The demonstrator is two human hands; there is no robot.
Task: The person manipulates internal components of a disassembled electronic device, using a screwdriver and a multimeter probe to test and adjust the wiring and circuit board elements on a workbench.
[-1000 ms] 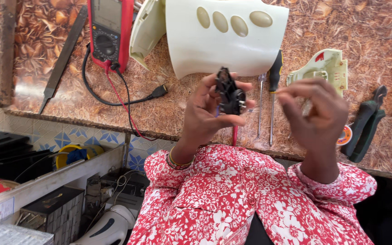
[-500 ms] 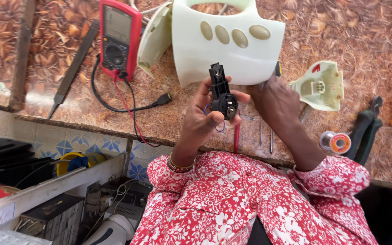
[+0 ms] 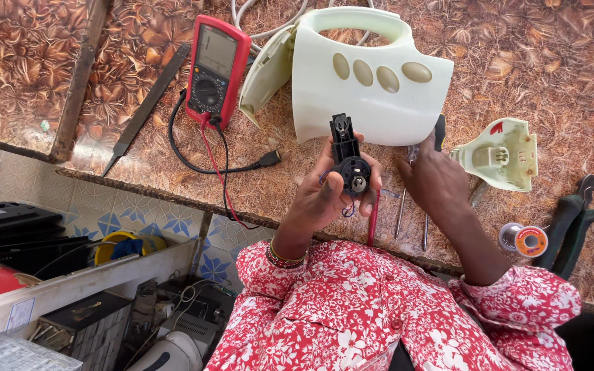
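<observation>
The cream kettle shell [image 3: 369, 82] lies hollow on the tabletop [image 3: 551, 62]; left hand [image 3: 324, 196] fingers curl round a black switch part [image 3: 348, 161] above the edge; right hand [image 3: 438, 182] rests half-closed on screwdrivers [image 3: 414, 213].

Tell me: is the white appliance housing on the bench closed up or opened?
Opened. The white housing lies on its side with a cream panel swung away, and the left hand holds a black part outside it.

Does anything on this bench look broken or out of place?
Yes. The cream appliance housing lies on its side on the bench, with a separate cream part apart to its right. The left hand holds a black component trailing loose wires.
</observation>
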